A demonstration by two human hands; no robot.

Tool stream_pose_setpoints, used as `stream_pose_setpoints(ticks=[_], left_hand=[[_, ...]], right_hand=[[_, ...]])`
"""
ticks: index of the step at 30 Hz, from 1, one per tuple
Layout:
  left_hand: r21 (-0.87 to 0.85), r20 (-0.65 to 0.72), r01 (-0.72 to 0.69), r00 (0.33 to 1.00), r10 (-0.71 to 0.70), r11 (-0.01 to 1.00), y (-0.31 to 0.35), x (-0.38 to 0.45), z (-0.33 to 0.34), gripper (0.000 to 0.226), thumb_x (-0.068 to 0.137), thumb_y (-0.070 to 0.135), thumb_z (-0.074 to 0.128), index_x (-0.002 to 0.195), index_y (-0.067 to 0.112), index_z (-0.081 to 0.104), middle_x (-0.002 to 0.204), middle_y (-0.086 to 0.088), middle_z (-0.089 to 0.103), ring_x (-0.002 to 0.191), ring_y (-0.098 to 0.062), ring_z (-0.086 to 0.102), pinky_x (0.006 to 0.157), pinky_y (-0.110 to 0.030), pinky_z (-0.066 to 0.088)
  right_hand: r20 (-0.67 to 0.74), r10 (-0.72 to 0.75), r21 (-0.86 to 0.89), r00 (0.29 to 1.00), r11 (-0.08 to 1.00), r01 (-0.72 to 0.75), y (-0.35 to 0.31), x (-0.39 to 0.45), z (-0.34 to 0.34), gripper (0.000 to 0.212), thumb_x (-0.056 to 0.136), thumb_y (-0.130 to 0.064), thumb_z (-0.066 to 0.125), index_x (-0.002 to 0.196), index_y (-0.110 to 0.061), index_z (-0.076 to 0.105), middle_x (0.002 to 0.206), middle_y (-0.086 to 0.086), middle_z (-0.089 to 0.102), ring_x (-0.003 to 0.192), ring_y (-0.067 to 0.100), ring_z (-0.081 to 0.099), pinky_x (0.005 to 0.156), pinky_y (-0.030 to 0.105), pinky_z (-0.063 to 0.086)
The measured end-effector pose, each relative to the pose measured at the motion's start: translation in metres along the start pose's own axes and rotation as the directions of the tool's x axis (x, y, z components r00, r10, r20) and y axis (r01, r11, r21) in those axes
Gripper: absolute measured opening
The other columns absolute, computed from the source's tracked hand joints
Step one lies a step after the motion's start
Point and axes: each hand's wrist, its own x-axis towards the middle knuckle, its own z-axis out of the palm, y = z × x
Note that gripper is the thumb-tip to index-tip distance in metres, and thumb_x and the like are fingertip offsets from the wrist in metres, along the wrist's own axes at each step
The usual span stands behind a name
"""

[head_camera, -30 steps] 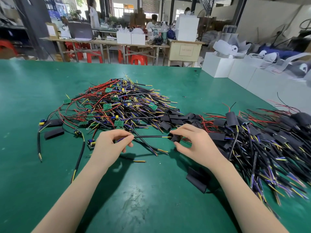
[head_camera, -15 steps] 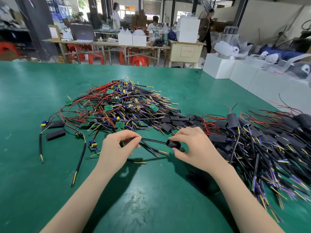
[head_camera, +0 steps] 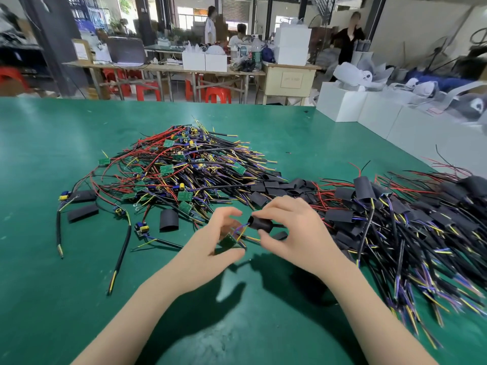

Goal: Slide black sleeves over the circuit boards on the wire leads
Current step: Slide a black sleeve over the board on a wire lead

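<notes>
Far left on the green surface point(head_camera: 52, 299) there's a couple of stray black leads point(head_camera: 123, 248) and flat loose sleeves point(head_camera: 82, 212), kind of the overflow zone. Next over is the big tangle of bare boards point(head_camera: 168, 175) with red, yellow and purple wires, which I'd guess is the to-do heap, sitting within easy reach.

Middle of the shot is the actual work. The left hand point(head_camera: 208, 248) pinches a small green circuit board point(head_camera: 228, 241) between thumb and fingers, tipped up so its wire end faces right. The right hand point(head_camera: 287, 233) grips a black sleeve point(head_camera: 259, 223) with its open mouth aimed at the board, the purple and yellow leads running into it. So the sleeve's on the wires but not over the board yet, looks like. Holding the board steady makes sense so the tube can be pushed along.

Right side is a heap of sleeved leads point(head_camera: 395, 214), presumably the done pile.
</notes>
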Motion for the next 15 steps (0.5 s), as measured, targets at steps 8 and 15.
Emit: stream_pose_setpoints(ticks=[8, 15], left_hand=[[0.141, -0.137, 0.01, 0.99, 0.009, 0.99, -0.002, 0.001, -0.015, 0.018, 0.09, 0.008, 0.065, 0.093, 0.025, 0.07, 0.086, 0.019, 0.07, 0.086, 0.006, 0.063, 0.078, -0.002, 0.041], [0.155, -0.24, 0.003, 0.97, 0.035, 0.988, 0.002, 0.003, -0.01, 0.012, 0.089, 0.007, 0.066, 0.095, 0.016, 0.073, 0.091, 0.012, 0.07, 0.088, 0.001, 0.062, 0.079, -0.004, 0.041]], right_hand=[[0.029, 0.006, 0.004, 1.0, 1.0, -0.006, 0.006, -0.003, -0.003, 0.022, 0.072, -0.016, 0.072, 0.094, -0.016, 0.072, 0.089, -0.004, 0.065, 0.082, 0.022, 0.06, 0.072, 0.041, 0.047], [0.117, -0.002, 0.099, 0.993, 0.995, -0.009, -0.002, -0.003, 0.001, 0.025, 0.073, -0.017, 0.071, 0.097, -0.015, 0.072, 0.092, -0.002, 0.063, 0.082, 0.017, 0.06, 0.073, 0.034, 0.049]])
